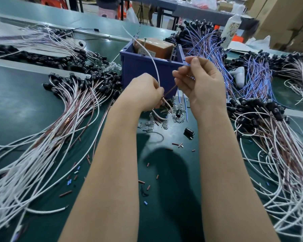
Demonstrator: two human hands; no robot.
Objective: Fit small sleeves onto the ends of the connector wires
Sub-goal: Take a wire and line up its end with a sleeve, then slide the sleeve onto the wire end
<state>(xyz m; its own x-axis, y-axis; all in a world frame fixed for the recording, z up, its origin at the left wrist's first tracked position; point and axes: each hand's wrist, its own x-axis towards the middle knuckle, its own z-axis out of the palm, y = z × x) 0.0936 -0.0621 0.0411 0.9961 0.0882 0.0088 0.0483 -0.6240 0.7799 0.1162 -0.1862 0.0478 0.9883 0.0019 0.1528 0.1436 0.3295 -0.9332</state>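
left hand (143, 91): closed on a white wire (154, 63) and a brown wire (171, 89), pinched at the fingertips; white one arcs up toward 12 o'clock past the blue bin (147, 67).
right hand (201, 79): thumb and forefinger pinched together up top, other fingers curled. Looks like it pinches the far end of the brown wire or a sleeve; too small and blurred to say which.
task item: the 2 wires run between the hands, above the mat (33, 95), in front of the bin.
risk 1: sleeve slips from the pinch; it's tiny and smooth, and would vanish among the loose sleeves (177, 144) at 6 o'clock.
risk 2: thin wire end buckles or frays if pushed off-axis into the sleeve.
risk 3: forearm drags the wire pile, left (63, 130) at 8 o'clock or the wire pile, right (273, 145) at 4 o'clock, and tangles sorted bundles.
materials: wires thin, flexible, glossy insulation in white, brown, blue; black cylindrical connector caps (87, 81) at 10 o'clock; sleeves short brown, blue and white tube offcuts; clear bulb-like parts (177, 117) just below the hands; mat dark green, matte; bin rigid blue plastic.
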